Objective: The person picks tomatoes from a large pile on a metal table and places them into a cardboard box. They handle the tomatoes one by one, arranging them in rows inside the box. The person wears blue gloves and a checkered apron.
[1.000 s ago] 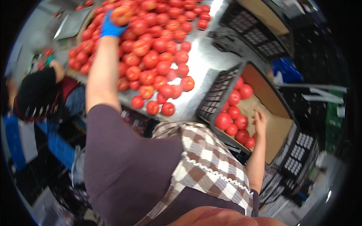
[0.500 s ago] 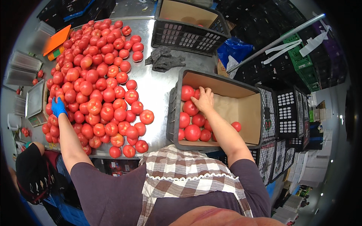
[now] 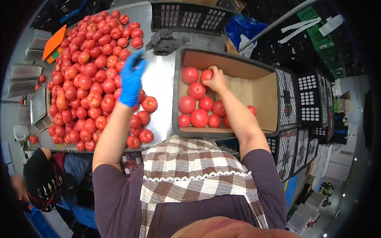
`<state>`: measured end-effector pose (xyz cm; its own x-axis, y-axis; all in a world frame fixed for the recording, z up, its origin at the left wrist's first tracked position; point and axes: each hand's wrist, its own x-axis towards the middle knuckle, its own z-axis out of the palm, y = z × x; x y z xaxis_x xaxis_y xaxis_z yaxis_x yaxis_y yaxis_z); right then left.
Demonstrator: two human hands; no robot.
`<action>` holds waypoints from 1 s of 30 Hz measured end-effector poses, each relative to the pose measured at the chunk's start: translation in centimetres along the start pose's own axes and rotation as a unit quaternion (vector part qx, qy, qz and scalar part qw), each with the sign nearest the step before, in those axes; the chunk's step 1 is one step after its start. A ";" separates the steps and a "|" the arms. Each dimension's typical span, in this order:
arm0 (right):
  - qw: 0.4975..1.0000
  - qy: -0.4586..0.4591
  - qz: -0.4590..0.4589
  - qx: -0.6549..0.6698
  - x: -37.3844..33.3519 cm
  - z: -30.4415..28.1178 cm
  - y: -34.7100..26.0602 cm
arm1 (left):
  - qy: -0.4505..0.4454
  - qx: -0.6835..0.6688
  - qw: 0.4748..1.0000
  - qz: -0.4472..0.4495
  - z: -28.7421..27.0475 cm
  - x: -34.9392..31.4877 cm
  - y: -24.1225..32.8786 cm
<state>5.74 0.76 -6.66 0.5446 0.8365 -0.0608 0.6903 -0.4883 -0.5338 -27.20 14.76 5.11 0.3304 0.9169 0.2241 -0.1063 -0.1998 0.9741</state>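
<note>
My left hand (image 3: 132, 79), in a blue glove, hovers over the right edge of a big heap of red tomatoes (image 3: 84, 82) on the metal table. Its fingers are stretched out and slightly blurred, and no tomato shows in them. Inside a black crate (image 3: 262, 132) lined with brown paper, my bare right hand (image 3: 216, 82) has its fingers closed around a tomato (image 3: 206, 75). Several more tomatoes (image 3: 197, 91) lie beside it along the crate's left part. The far side of the held tomato is visible; the fingertips are partly hidden.
A dark crumpled cloth (image 3: 164, 42) lies behind the crate, before a second black crate (image 3: 190, 18). A metal pole (image 3: 278, 24) slants across the far right. A scale (image 3: 38, 105) and clear plastic boxes (image 3: 24, 78) stand at left. Another person (image 3: 43, 178) is at lower left.
My left hand has swung right from the heap's left side to its right edge. My right hand stays in the crate, now clearly around a tomato. The whole view has shifted slightly.
</note>
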 end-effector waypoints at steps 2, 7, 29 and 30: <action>0.997 0.008 -0.023 0.070 -0.3 -1.0 -0.2 | -0.095 -0.132 0.984 -0.070 5.9 -2.2 0.6; 0.856 -0.144 0.048 0.495 -2.7 -5.1 -2.2 | -0.123 -0.149 0.969 -0.154 13.7 -4.4 -0.1; 0.773 -0.135 -0.039 0.619 -4.3 -10.6 -3.8 | -0.086 0.507 0.855 0.063 16.1 35.0 -10.0; 0.766 -0.149 -0.028 0.625 -4.2 -10.7 -3.8 | -0.084 0.527 0.845 0.043 16.7 36.4 -10.4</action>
<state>5.95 -3.61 4.66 0.2703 0.9577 -0.0992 -0.3882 0.0141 -0.9215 1.58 44.50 3.65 0.5010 0.8395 0.2104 0.7281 -0.5403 0.4219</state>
